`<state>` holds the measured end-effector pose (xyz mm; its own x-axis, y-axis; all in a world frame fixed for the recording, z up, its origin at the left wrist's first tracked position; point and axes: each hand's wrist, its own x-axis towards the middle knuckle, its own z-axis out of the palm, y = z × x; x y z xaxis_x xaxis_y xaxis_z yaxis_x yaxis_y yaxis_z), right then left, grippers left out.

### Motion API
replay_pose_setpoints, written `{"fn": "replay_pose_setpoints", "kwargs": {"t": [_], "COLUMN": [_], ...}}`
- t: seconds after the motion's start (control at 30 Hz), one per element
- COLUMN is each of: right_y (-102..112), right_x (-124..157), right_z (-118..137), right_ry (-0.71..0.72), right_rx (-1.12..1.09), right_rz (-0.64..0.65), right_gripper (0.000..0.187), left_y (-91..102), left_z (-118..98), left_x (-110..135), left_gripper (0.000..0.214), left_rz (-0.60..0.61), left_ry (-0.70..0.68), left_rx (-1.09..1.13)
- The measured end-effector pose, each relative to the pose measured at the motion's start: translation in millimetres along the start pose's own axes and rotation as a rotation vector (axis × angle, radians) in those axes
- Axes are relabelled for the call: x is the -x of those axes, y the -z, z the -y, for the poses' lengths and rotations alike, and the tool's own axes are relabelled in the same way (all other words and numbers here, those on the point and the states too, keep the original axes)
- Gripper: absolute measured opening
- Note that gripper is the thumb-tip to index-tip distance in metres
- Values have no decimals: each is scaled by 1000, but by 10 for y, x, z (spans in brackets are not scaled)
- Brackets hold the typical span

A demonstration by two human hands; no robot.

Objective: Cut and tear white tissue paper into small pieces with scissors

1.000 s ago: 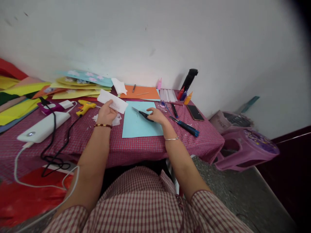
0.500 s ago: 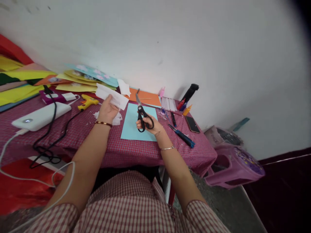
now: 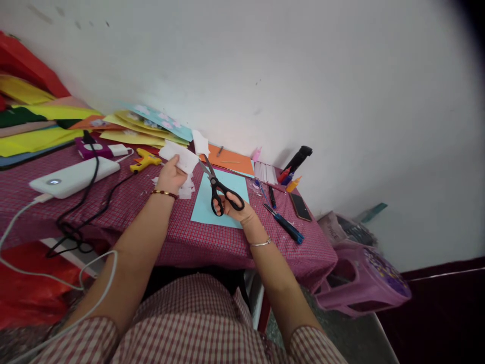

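My left hand (image 3: 171, 175) is closed on a folded piece of white paper (image 3: 181, 155) held above the table. My right hand (image 3: 235, 210) grips black-handled scissors (image 3: 220, 191), fingers through the loops, blades parted and pointing up-left toward the paper's edge. Under both hands lies a light blue sheet (image 3: 223, 199) on the pink checked tablecloth (image 3: 159, 222). White paper scraps (image 3: 185, 190) lie just beneath my left hand.
A yellow glue gun (image 3: 144, 161), a white power bank (image 3: 71, 178) with cables and stacked coloured sheets (image 3: 56, 129) lie to the left. An orange sheet (image 3: 231, 161), pens (image 3: 285, 222), a phone (image 3: 301, 206) and small bottles (image 3: 288, 177) sit to the right. A purple stool (image 3: 364, 283) stands beside the table.
My right hand picked the scissors off the blue sheet, raised them and swung the parted blades toward the white paper. My left hand kept hold of the paper.
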<state>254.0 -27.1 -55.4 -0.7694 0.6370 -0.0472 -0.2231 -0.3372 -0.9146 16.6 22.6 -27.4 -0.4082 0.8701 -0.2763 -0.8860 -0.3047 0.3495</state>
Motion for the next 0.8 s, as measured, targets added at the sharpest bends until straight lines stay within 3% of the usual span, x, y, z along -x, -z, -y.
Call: {"fn": "replay_pose_setpoints", "kwargs": {"t": [0.43, 0.63, 0.8], "right_y": [19, 1, -43], "right_x": [-10, -21, -12], "right_z": [-27, -38, -26], "right_ry": [-4, -15, 2], "right_rx": [26, -4, -42], "right_rz": [38, 7, 44], "right_gripper": [61, 50, 48], "left_y": [16, 53, 84], "left_z": [-7, 48, 72], "left_x": [-29, 13, 94], "left_gripper": [22, 20, 37], "left_rz": [37, 225, 389], "left_ry": [-31, -5, 49], "left_rx": [-88, -215, -322]}}
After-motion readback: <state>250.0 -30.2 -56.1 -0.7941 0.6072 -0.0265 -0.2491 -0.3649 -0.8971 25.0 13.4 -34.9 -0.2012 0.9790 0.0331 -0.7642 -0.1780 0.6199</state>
